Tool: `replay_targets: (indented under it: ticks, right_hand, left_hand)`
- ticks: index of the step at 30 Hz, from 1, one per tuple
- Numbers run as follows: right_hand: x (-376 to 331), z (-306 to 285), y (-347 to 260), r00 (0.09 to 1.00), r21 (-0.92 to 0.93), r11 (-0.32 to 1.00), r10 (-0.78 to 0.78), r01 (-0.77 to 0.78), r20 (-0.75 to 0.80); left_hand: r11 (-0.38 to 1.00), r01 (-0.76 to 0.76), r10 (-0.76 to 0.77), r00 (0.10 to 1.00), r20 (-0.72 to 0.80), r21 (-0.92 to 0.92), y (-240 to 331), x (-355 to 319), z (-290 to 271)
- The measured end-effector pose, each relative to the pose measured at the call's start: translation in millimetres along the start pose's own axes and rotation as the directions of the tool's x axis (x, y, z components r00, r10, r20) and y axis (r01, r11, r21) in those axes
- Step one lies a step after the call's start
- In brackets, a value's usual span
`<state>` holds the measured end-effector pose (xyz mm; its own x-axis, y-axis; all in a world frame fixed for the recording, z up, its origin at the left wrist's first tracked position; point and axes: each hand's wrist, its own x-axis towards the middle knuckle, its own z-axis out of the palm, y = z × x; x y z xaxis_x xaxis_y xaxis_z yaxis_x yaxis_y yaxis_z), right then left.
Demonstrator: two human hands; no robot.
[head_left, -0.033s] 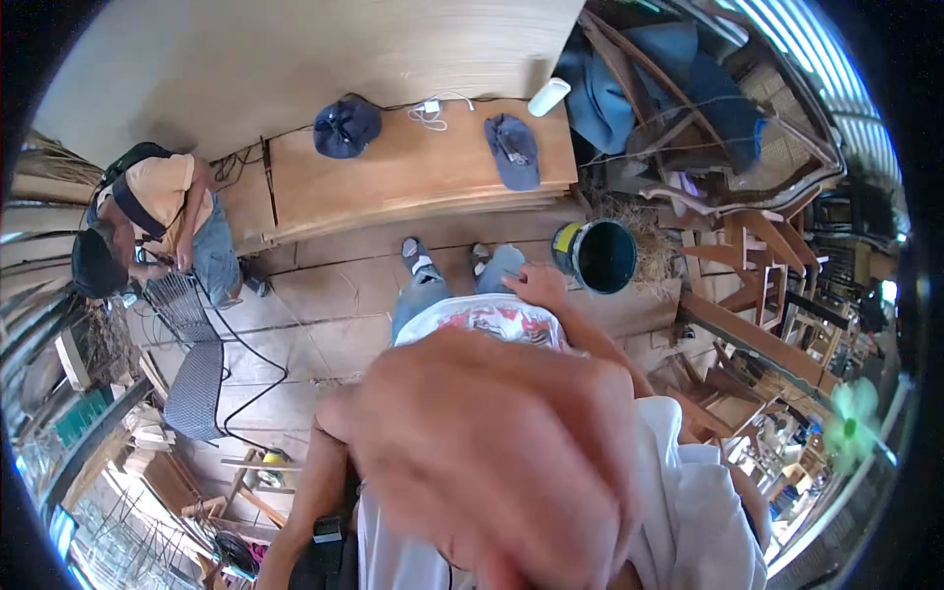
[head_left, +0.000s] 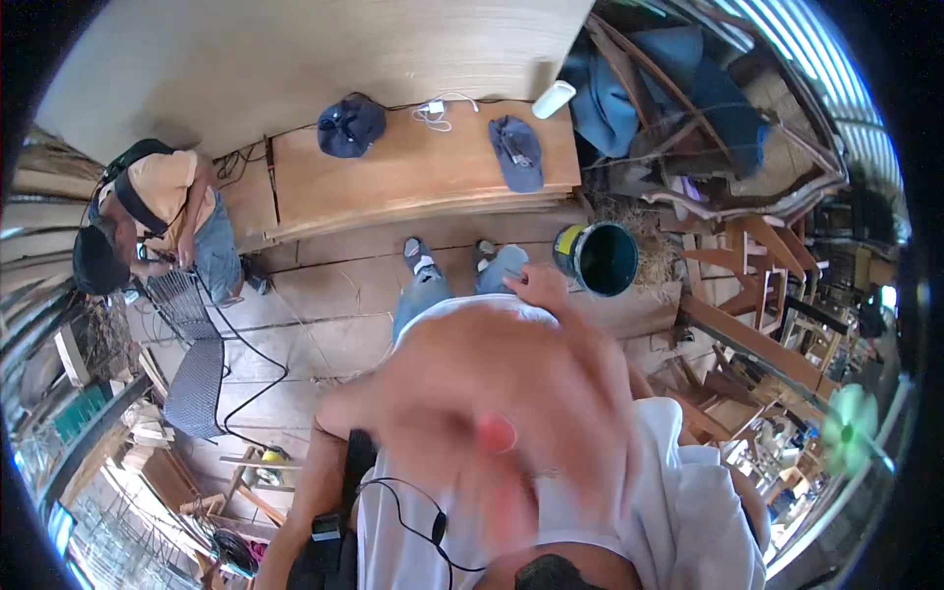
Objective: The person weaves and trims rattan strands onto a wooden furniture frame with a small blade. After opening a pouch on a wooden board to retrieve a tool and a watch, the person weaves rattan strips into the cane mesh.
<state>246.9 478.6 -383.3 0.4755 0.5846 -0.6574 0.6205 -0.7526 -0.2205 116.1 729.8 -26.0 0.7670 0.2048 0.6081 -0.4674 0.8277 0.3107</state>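
A pale wall [head_left: 324, 49] filled the upper left of the frame, with a low wooden bench [head_left: 413, 172] below it carrying 2 dark caps [head_left: 351, 126] and a white charger cable [head_left: 438, 110]. In the centre a blurred hand [head_left: 492, 413], very close to the camera, covered the person's white shirt [head_left: 678, 492]; which hand it was, and whether the hands were apart or gripping anything, could not be told. Right of centre sat a dark bucket [head_left: 603, 258]. At left a crouching person [head_left: 147, 226] worked.
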Motion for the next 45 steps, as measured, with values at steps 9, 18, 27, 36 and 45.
replay_targets:
  ticks: [9, 18, 27, 36, 45]
  right_hand:
    - [41, -14, 8, 0.864, 0.217, 0.976, -0.108, -0.002, 0.492]
    - [68, 44, 143, 0.931, 0.236, 0.922, 0.237, -0.305, 0.278]
    - [62, -30, 133, 0.969, 0.240, 0.970, -0.012, -0.049, 0.247]
    - [70, -53, 151, 0.996, 0.460, 0.886, -0.084, 0.063, 0.025]
    - [134, -64, 214, 0.890, 0.413, 0.900, -0.295, 0.138, 0.346]
  left_hand:
    - [-0.124, 0.960, -0.636, 0.119, -0.763, 0.253, -138, -246, -236]
    - [-0.525, 0.678, -0.644, 0.078, -0.761, 0.515, -181, -253, -243]
    - [-0.564, 0.768, -0.488, -0.012, -0.873, 0.305, -183, -269, -240]
    - [-0.622, 0.714, -0.439, 0.022, -0.898, 0.322, -172, -244, -227]
    - [-0.688, 0.696, 0.009, 0.291, -0.957, 0.205, -178, -78, -151]
